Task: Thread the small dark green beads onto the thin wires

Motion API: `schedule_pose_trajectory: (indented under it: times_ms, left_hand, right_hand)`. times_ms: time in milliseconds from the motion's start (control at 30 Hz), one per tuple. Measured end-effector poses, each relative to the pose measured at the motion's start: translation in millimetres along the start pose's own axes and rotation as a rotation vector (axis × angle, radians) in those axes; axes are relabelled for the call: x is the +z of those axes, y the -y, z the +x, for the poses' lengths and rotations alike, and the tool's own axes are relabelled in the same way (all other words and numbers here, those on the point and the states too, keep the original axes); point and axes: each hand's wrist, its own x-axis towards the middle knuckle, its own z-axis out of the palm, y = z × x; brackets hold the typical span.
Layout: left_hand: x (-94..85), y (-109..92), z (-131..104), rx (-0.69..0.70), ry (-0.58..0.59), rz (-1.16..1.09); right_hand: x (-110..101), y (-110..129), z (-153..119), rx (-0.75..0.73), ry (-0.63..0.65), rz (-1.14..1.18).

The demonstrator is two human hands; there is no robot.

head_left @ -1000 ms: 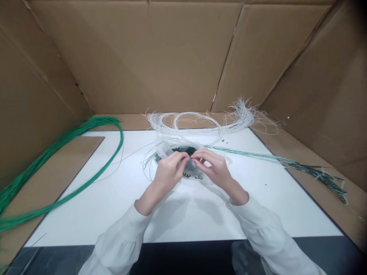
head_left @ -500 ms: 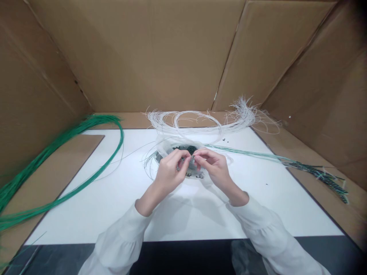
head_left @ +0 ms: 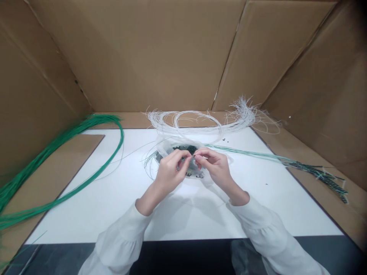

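My left hand (head_left: 172, 168) is closed in a pinch, thumb against forefinger, over a clear plastic bag (head_left: 164, 146). Opposite it, my right hand (head_left: 215, 166) pinches in the same way, its fingertips almost meeting the left ones. What lies between the fingertips is too small to make out. Small dark green and black pieces (head_left: 189, 149) fill the bag below and behind the fingers. More black bits (head_left: 197, 176) show under my hands. Thin green strands (head_left: 148, 162) stick out at the bag's left side.
A thick bundle of green wires (head_left: 94, 119) curves along the left. Coiled white wires (head_left: 197, 118) lie at the back. Green wires with dark, striped ends (head_left: 323, 176) stretch to the right. Cardboard walls (head_left: 149, 57) enclose the white tabletop (head_left: 258, 217) on three sides.
My right hand has shifted very slightly, and a small pale bit by its fingertips no longer shows. My left hand keeps its place.
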Motion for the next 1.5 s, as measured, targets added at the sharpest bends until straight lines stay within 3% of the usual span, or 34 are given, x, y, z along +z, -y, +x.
schedule_pose_trajectory:
  times_ms: [500,767,1167,1267,1500]
  left_hand:
    - [-0.8,1.2,0.6,0.029,0.018,0.068]
    - [0.0,3.9,0.8,0.080,0.047,0.139]
    - [3.0,5.5,-0.1,-0.035,0.001,0.003]
    - [3.9,2.9,-1.6,-0.087,-0.007,-0.021]
    - [3.1,-2.6,-1.6,-0.245,-0.040,-0.123]
  right_hand:
    - [-1.6,-2.1,0.1,-0.052,0.027,-0.083]
    - [-8.5,-5.3,-0.4,-0.311,0.047,-0.433]
    - [-7.4,-8.9,-0.9,-0.467,0.036,-0.553]
    - [-5.6,-8.2,-1.9,-0.429,0.022,-0.509]
    - [-1.8,-3.7,-3.5,-0.179,0.010,-0.240]
